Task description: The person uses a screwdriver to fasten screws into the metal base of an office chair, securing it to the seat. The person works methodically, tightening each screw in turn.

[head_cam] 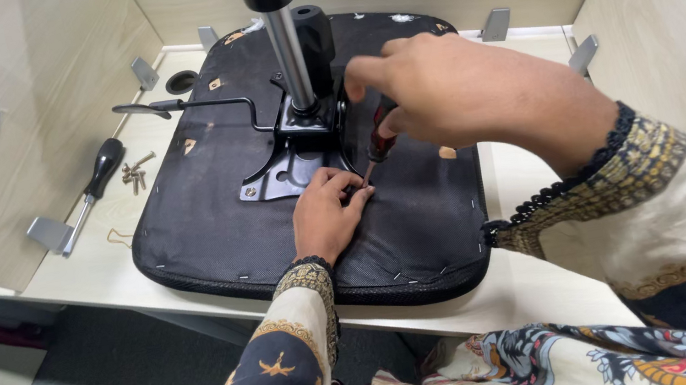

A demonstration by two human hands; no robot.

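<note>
- Left hand (324, 216) lies palm down, fingers curled together, fingertips pinched forward, forearm reaching straight ahead.
- Right hand (447, 91) hovers above it, fingers closed in a grip, wrist bent leftward.

We see a black seat pad (206, 206) lying on the pale wood-grain desk (545, 289), with a glossy black metal plate (288, 169) and a silver gas cylinder (289, 53) capped in black. Our right hand (475, 96) grips a screwdriver (379, 142) with a dark red and black handle. Near the desk's left edge, a black-handled screwdriver (95, 183) has a silver shaft, beside brassy screws (135, 171). Our sleeves (296, 358) are navy and cream with gold ornaments.
</note>
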